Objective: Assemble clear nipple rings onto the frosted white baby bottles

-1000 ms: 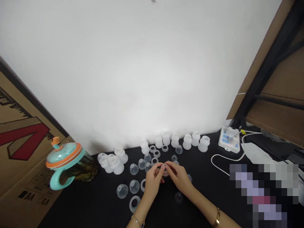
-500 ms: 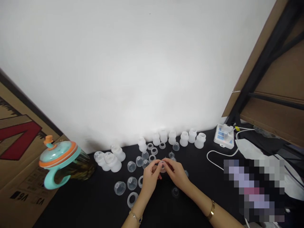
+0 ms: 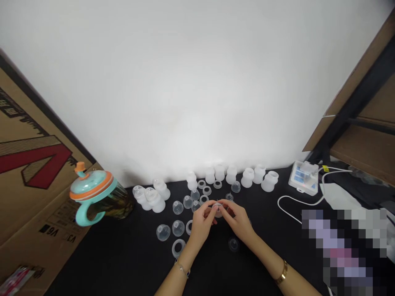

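Both hands meet over the black table (image 3: 123, 263). My left hand (image 3: 203, 220) and my right hand (image 3: 235, 218) pinch a small translucent piece (image 3: 218, 208) between thumbs and fingers; its exact shape is partly hidden. Left of my left hand lie clear domed caps (image 3: 178, 207) and white rings (image 3: 178, 248). More rings (image 3: 206, 190) sit behind the hands. A clear cap (image 3: 235, 187) stands behind my right hand, and a dark-looking clear piece (image 3: 233, 244) lies in front of it. White small bottles (image 3: 247, 177) line the wall.
Three capped white bottles (image 3: 155, 200) stand at the left, beside a teal and orange lidded jug (image 3: 92, 189) and a cardboard box (image 3: 61, 213). At the right are a white power strip (image 3: 304, 177), its cable (image 3: 290, 209), white sheets (image 3: 339, 197) and a pixelated area.
The camera view has shifted, so the table items appear farther right. Both hands still grip the small piece, with the fingers slightly repositioned around it.
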The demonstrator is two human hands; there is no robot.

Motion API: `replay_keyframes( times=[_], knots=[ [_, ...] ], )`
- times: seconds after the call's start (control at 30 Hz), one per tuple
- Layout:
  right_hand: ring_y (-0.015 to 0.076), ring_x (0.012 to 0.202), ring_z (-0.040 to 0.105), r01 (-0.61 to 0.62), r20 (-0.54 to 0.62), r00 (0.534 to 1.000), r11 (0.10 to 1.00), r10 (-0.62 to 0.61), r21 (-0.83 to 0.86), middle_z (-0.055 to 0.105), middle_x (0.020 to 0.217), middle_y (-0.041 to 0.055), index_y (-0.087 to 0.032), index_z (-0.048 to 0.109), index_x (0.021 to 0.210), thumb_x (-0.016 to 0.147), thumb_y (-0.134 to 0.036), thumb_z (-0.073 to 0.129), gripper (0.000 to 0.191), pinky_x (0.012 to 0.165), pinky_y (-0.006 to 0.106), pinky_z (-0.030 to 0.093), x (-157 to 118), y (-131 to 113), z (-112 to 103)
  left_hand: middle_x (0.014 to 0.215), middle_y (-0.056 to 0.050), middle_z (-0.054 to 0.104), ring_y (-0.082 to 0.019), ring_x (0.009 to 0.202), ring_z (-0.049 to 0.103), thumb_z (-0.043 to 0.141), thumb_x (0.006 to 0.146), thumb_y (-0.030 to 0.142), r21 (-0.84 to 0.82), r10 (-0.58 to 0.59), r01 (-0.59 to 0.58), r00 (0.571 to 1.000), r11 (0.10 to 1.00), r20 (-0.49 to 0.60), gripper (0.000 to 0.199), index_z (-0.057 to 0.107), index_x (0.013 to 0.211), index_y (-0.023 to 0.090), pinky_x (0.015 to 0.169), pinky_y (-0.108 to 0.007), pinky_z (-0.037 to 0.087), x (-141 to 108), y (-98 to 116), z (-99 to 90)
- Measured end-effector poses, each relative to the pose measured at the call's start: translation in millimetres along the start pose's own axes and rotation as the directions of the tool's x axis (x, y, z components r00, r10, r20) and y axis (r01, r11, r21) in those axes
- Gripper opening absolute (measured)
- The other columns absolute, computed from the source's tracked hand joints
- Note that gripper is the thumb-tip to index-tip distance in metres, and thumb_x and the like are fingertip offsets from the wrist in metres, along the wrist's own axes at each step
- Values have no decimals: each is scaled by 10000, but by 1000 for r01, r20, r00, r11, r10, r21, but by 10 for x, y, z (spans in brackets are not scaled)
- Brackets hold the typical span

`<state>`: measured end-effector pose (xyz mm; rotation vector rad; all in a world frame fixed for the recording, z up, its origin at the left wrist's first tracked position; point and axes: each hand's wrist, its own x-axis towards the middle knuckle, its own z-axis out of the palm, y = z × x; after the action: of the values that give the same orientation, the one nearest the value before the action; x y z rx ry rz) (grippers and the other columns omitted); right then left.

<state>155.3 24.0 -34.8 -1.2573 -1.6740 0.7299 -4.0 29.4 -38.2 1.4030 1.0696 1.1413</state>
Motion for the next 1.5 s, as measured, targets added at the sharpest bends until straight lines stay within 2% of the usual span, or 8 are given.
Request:
replay_keyframes(
  times=[0.47,0.67,1.13,1.5],
  knots=[
    [145,627,600,-15,37,999,1000,15,5,724,885,29,-204,680,1096,957,-404,510,297,584,243,456,15,-65,-16,736,-32,703,-120,527,594,591,888,475,23,11,-11,1000,1000,9,357,656,1039,158,486,-201,454,6,6,-31],
    [167,666,629,-24,49,999,999,22,31,740,906,44,-200,702,1069,954,-407,508,306,598,257,471,28,-58,-18,693,-13,681,-118,517,580,586,897,459,53,17,-17,1000,998,17,334,653,1032,161,497,-205,448,6,10,-38],
    [176,703,669,16,24,1000,1000,-16,17,748,905,49,-201,701,1028,960,-412,506,295,601,256,491,16,-44,-4,704,-16,702,-133,516,600,528,928,450,212,58,-54,998,976,-14,327,669,1045,179,515,-217,471,-28,63,-21],
    [188,703,676,33,17,999,999,-33,-27,744,884,66,-190,695,1023,965,-452,493,336,584,258,513,-12,-89,-21,673,-22,686,-134,479,560,562,907,457,168,71,-63,997,984,-42,359,730,1043,171,481,-228,446,-47,126,-18]
  ],
)
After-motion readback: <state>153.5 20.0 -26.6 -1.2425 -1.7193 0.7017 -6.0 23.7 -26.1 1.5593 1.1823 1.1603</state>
